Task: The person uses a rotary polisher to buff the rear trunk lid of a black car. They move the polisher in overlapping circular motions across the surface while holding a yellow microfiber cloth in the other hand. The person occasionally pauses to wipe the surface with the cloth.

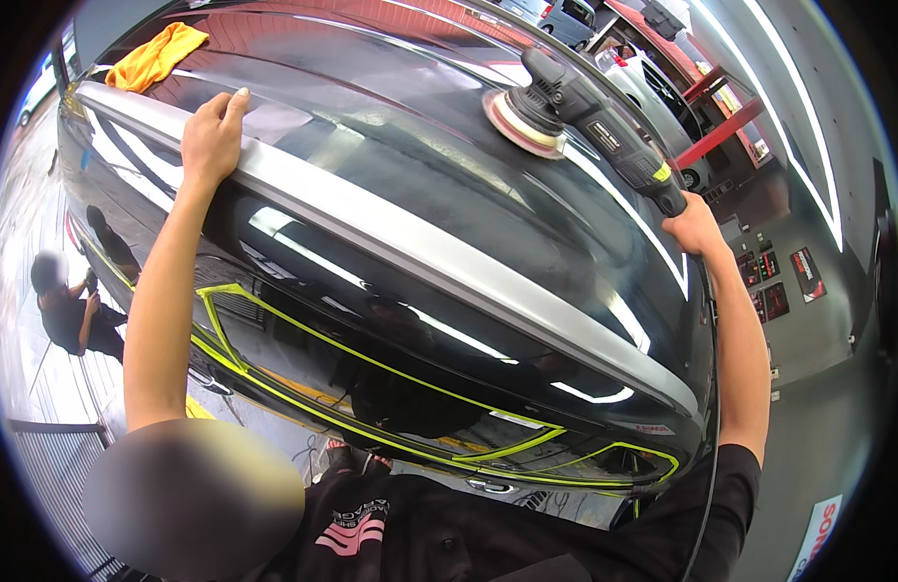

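My right hand (696,224) is closed round the rear end of a black electric polisher (609,131). Its round pad (517,124), pale with a reddish layer, lies on the glossy dark car roof (400,145). The roof carries hazy smears and bright light reflections. My left hand (213,138) is at the silver roof rail (420,233) on the near side, fingers curled over it and thumb raised. Down my right side, a thin black cord (713,427) hangs beside the arm.
An orange cloth (158,58) lies at the roof's far left. Yellow-green masking tape (391,359) lines the side windows. Another person in black (73,306) stands at the left, hands raised together. Beyond the roof is a white car (657,92); a grey wall (827,388) stands at right.
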Demonstrator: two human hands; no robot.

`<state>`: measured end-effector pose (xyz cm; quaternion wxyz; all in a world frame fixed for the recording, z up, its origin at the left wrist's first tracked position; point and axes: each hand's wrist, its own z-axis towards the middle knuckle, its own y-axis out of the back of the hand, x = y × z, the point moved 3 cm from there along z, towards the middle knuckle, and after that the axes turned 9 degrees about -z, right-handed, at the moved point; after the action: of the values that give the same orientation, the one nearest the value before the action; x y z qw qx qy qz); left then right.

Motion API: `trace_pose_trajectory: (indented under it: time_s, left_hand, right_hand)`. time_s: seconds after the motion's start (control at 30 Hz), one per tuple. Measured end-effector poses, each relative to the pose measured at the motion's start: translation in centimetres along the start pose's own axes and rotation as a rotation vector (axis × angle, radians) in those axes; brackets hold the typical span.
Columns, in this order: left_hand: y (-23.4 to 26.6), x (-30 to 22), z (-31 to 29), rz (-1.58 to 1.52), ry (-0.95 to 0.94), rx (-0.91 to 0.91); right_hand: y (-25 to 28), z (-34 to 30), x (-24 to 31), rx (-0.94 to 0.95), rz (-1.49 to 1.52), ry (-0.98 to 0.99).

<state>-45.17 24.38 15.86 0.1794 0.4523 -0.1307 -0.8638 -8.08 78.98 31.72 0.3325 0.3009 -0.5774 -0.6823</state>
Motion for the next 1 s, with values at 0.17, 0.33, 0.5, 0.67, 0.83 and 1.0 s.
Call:
trace_pose_trajectory:
  time_s: [0.17,0.33,0.5,0.67,0.83,1.0]
  left_hand:
    - [-0.1,1.3,0.9,-0.021,0.044,0.015]
    - [-0.1,2.3,1.8,0.007,0.027,0.011]
    - [0.1,1.4,1.5,0.008,0.033,0.025]
    - [-0.1,1.2,0.8,-0.011,0.006,-0.017]
    - [-0.2,0.5,1.0,0.005,0.022,0.002]
    - [0.0,0.9,0.6,-0.007,0.005,0.0]
  right_hand:
    - [-0.2,-0.5,-2.0,0.026,0.008,-0.034]
    - [0.0,-1.1,-2.3,0.049,0.04,-0.054]
    - [-0.2,-1.1,-2.3,0.032,0.025,-0.066]
    - [-0.6,0.0,0.0,0.003,-0.014,-0.038]
    - [-0.5,2.4,3.8,0.032,-0.076,0.001]
    - [-0.5,3.7,7.4,0.065,-0.044,-0.015]
